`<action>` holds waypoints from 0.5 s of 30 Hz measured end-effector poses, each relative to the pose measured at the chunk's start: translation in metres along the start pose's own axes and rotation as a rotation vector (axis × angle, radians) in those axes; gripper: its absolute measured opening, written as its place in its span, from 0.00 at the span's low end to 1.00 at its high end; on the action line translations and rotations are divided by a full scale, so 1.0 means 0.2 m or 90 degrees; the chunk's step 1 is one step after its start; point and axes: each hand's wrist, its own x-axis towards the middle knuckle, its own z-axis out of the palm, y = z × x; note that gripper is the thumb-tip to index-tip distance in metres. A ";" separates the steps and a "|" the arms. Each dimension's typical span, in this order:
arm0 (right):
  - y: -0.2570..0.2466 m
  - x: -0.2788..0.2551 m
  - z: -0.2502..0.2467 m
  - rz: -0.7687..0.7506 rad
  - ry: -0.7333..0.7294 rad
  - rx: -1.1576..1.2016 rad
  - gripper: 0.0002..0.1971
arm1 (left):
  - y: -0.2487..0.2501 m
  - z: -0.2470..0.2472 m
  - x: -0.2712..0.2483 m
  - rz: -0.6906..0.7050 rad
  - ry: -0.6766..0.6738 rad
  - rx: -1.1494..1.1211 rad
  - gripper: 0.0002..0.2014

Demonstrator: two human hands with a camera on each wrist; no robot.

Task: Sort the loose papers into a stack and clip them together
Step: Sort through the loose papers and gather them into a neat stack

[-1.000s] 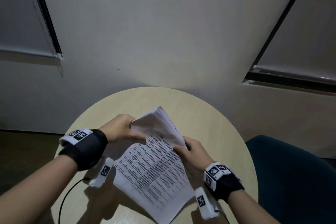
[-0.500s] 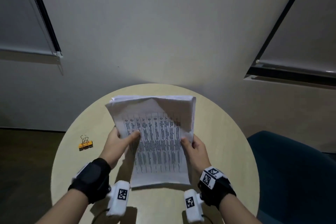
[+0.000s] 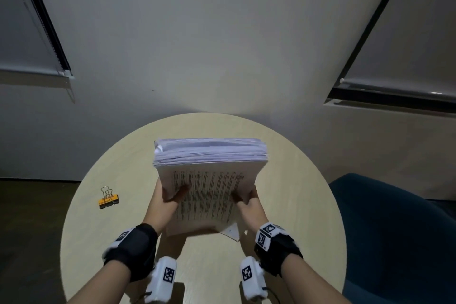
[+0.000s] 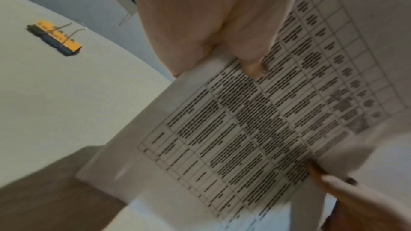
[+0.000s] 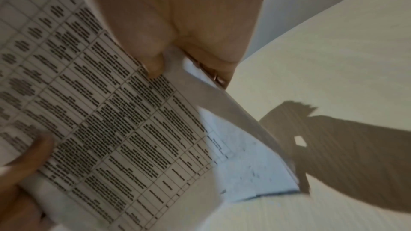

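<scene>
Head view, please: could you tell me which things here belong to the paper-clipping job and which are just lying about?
Part of the job:
- stack of printed papers, held upright over the table
- left hand and right hand, gripping the stack's sides
- orange binder clip, lying on the table, not yet used

Just there:
- round table
- dark blue chair
- window blinds

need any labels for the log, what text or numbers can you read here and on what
No text can be quoted.
Stack of papers: printed table, too blurred to read.
Orange binder clip: dark lettering, too small to read.
Wrist markers: black-and-white code patterns, no words.
</scene>
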 end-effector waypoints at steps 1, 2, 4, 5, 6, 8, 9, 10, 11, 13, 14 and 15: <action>0.00 0.01 -0.01 -0.003 0.005 -0.050 0.09 | 0.00 0.00 0.01 -0.009 -0.005 0.015 0.22; 0.00 0.02 -0.01 -0.006 0.002 -0.081 0.11 | 0.00 0.00 0.02 -0.012 -0.011 0.039 0.20; 0.03 0.03 -0.02 -0.012 0.005 -0.090 0.22 | 0.00 -0.01 0.05 -0.001 -0.014 0.109 0.16; 0.03 0.01 -0.02 -0.009 0.001 -0.070 0.22 | 0.00 -0.01 0.06 0.008 -0.011 0.135 0.15; 0.03 -0.01 -0.03 -0.014 -0.002 -0.059 0.21 | -0.01 0.00 0.07 0.010 -0.007 0.156 0.14; 0.06 -0.06 -0.04 0.013 -0.022 -0.070 0.23 | -0.05 0.02 0.07 -0.019 -0.010 0.181 0.15; 0.09 -0.08 -0.05 0.039 -0.031 -0.095 0.24 | -0.08 0.04 0.06 -0.046 -0.017 0.197 0.14; 0.13 -0.09 -0.06 0.064 -0.037 -0.119 0.26 | -0.13 0.05 0.05 -0.085 -0.028 0.222 0.13; 0.19 -0.09 -0.07 0.091 -0.042 -0.138 0.27 | -0.19 0.05 0.04 -0.124 -0.042 0.250 0.13; 0.31 -0.09 -0.07 0.139 -0.041 -0.167 0.29 | -0.32 0.05 0.03 -0.180 -0.065 0.311 0.13; 0.36 -0.09 -0.07 0.157 -0.040 -0.182 0.29 | -0.37 0.06 0.01 -0.200 -0.070 0.338 0.12; 0.39 -0.10 -0.07 0.172 -0.041 -0.195 0.28 | -0.41 0.06 0.00 -0.217 -0.072 0.362 0.09</action>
